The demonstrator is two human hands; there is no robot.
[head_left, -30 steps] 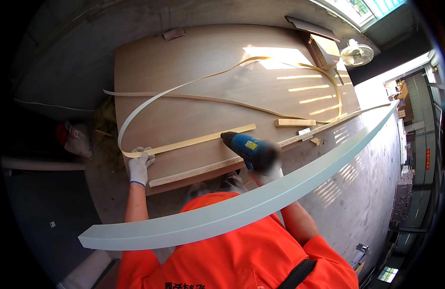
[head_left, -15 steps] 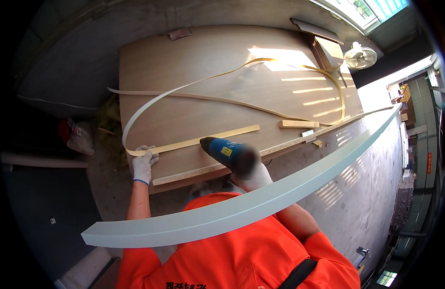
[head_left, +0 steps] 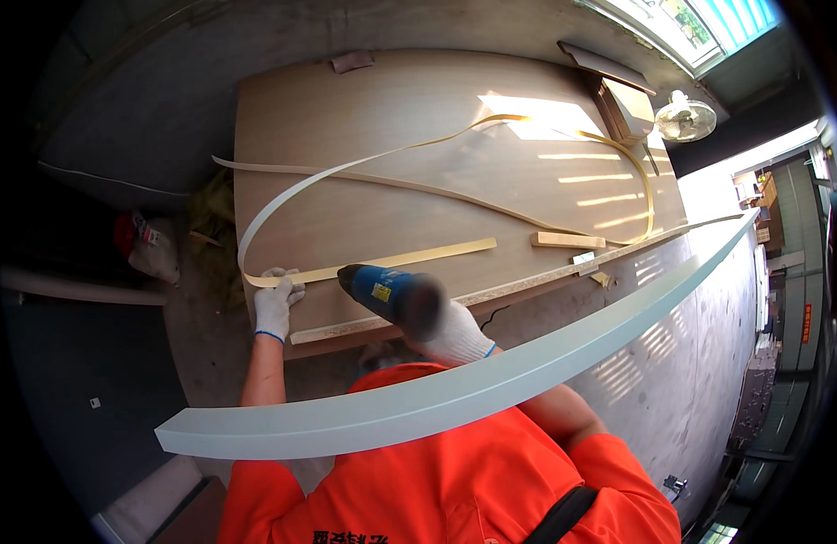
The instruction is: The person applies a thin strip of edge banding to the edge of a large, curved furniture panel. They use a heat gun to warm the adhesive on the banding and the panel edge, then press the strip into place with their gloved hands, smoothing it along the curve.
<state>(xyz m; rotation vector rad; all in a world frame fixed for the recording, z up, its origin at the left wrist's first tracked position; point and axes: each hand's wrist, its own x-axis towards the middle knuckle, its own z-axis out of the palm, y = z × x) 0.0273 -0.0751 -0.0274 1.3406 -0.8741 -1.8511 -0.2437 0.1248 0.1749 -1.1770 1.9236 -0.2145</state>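
Observation:
My gloved left hand (head_left: 274, 306) pinches a long, thin yellowish edging strip (head_left: 418, 257) near the worktop's left side. From there the strip runs straight to a free end at the right, while the rest curls back over the board in a wide loop. In my gloved right hand (head_left: 457, 335) is a blue heat gun (head_left: 387, 292). Its dark nozzle is beside the straight stretch of strip, a short way right of my left hand; whether they touch I cannot tell. A long pale grey panel (head_left: 455, 392) crosses in front of my body, above my forearms.
The strip lies on a large wood-coloured board (head_left: 391, 213) with a rough front edge. A small wooden block (head_left: 568, 240) rests near that edge. Stacked brown boards (head_left: 625, 111) and a fan (head_left: 685, 118) stand at the far right. A bag (head_left: 153, 249) sits on the left.
The heat gun has moved left along the strip, nearer my left hand, with my right hand around it. My left hand keeps its hold on the strip.

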